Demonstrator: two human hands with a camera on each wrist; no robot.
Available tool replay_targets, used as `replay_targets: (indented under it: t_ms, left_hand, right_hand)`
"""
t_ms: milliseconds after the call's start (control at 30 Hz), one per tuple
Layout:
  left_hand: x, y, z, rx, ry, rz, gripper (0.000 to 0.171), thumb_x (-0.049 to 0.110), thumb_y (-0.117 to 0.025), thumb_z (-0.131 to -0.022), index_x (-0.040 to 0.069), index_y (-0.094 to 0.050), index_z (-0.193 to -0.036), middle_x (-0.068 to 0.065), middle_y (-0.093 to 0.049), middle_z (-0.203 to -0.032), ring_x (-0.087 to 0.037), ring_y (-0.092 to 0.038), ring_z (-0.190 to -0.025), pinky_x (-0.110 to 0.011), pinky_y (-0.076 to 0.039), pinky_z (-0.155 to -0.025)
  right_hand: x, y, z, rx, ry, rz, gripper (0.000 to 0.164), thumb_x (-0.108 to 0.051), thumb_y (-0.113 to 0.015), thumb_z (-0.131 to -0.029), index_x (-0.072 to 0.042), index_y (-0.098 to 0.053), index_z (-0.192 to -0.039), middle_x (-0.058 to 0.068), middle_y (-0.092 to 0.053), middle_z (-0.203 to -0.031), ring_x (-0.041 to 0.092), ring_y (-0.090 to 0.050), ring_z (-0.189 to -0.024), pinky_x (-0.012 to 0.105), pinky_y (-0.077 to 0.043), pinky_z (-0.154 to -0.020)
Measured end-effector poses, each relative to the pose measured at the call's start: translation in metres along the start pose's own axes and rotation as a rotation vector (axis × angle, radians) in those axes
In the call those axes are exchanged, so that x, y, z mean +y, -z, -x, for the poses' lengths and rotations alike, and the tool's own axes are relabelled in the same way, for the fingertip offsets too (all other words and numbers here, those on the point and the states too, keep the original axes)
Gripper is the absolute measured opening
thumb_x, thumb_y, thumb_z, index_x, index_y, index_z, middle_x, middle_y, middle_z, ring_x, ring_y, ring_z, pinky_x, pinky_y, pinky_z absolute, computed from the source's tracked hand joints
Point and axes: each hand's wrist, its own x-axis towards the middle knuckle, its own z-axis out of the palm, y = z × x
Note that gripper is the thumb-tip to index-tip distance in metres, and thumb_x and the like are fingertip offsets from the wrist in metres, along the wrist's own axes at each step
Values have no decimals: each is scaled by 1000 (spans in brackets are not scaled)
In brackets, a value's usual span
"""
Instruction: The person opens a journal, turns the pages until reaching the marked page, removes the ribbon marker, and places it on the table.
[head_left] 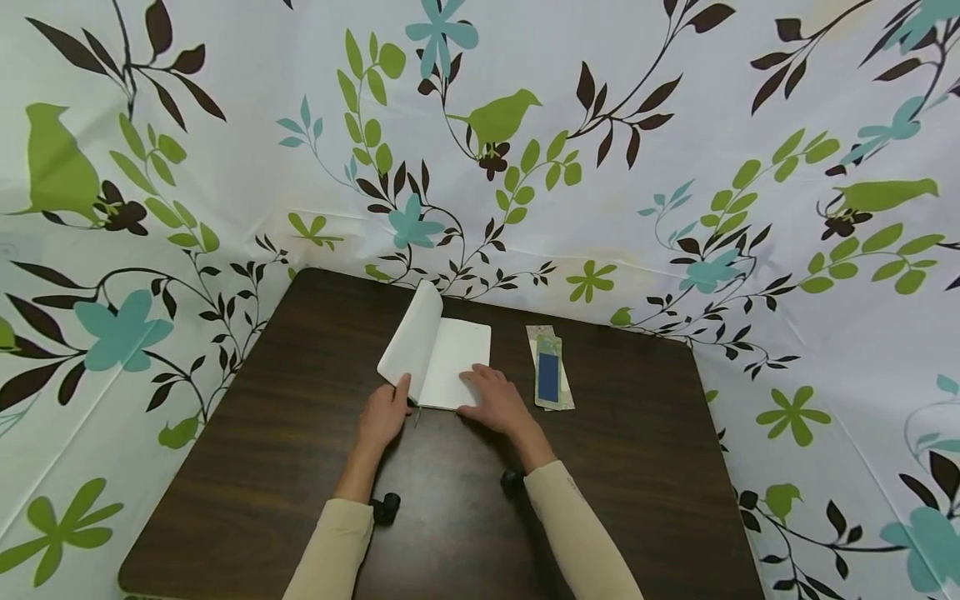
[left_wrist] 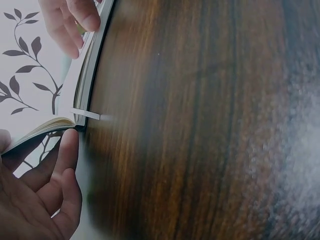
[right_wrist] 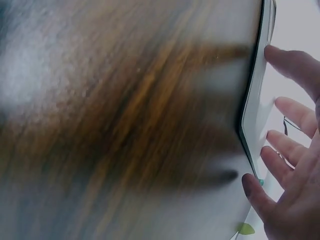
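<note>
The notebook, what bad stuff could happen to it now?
If the left hand slips, the notebook's raised left side might flop down. The ribbon pokes out at the bottom, so it could get snagged. The right hand reaches over the other page and might crease it.

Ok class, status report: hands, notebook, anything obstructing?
Left hand grips open notebook by raised left side. Right hand over right page. Nothing visibly in the way.
</note>
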Motion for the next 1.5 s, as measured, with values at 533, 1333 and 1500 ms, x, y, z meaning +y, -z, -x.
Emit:
replay_targets:
  t_ms: [533,1333,1500]
  left_hand:
    - [2,2,1,-12,0,19,67,59,-33,-104,3,-68,-93,-9,-72,-86,-21,-62,-69,-37,-45,-60]
    - [1,0,-1,-11,24,13,71,65,-30,-102,6,-68,-91,-8,-71,-84,-23,-60,-70,-40,-44,-64]
    - [1,-1,-3,-9,23,3,72,66,-29,-101,6,-67,-91,-5,-72,-83,-21,-61,-71,-39,-44,-64]
  right_hand:
    - [1,7,5,-24,50,-20,56,-41,-69,-93,-20,-53,-142,9,-38,-157,31,-37,-143,60,-32,-110]
    - [8,8,6,-94,65,-25,50,-43,-61,-98,-28,-51,-145,3,-32,-161,26,-30,-147,63,-25,-112]
    - [9,8,8,-13,73,-67,42,-37,-59,-100,-23,-56,-139,1,-41,-155,24,-37,-144,59,-29,-112]
